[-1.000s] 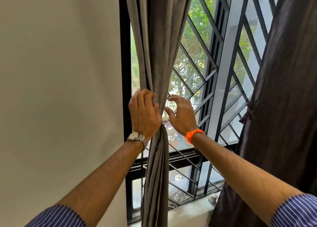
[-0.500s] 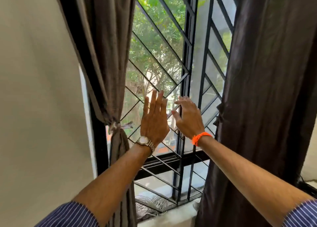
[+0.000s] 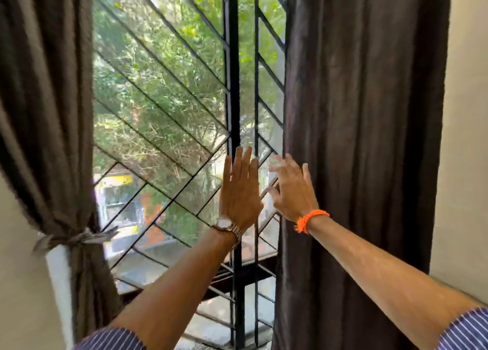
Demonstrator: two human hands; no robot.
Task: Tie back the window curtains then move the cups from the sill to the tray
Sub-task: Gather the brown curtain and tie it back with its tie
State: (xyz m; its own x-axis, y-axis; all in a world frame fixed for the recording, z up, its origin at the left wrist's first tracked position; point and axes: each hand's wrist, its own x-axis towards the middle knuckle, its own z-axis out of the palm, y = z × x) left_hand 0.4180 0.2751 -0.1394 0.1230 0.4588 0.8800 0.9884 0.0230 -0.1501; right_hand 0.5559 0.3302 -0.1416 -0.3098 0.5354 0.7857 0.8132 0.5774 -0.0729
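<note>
I am reaching with both hands empty, fingers spread, toward the right curtain [image 3: 364, 138], which is hanging loose and vertical just right of my right hand [image 3: 291, 191], nearer than my left hand [image 3: 240, 194].

One head-worn wide-angle view, close to the window grille [image 3: 184, 127], facing forward past both raised forearms.

At nine o'clock the left curtain [image 3: 50, 112] hangs cinched by a tie [image 3: 76, 237]. At three o'clock the right curtain [image 3: 364, 138] hangs loose. Left hand [image 3: 240, 194] and right hand [image 3: 293, 191], fingers spread, hover empty before the window grille [image 3: 233, 85].
</note>
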